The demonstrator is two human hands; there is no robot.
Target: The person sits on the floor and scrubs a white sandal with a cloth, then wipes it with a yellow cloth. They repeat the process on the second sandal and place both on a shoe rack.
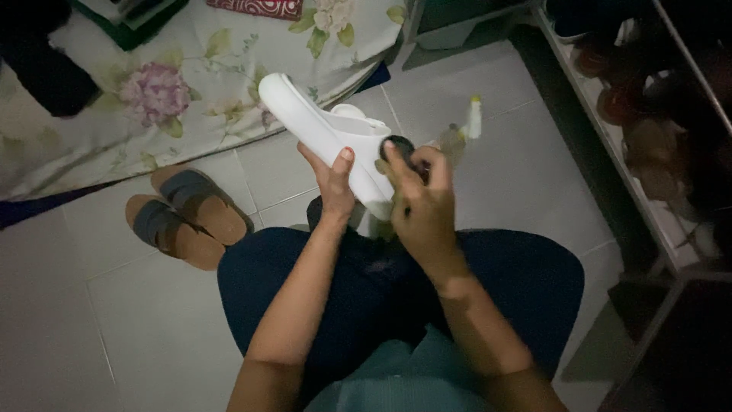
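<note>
The left hand (333, 181) has its grip closed around a white clog-style slipper (328, 133), held tilted above the lap with its toe toward the flowered bedsheet (114, 114). The right hand (419, 198) pinches a small dark pad (401, 146) against the slipper's heel. A brown sandal pair (187, 217) lies on the tiled floor (518, 168) nearby.

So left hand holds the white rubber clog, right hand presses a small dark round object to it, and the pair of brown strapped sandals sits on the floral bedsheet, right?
Not quite. The head view shows the pair of brown strapped sandals on the pale tiled floor, beside the floral bedsheet. The rest holds.
</note>
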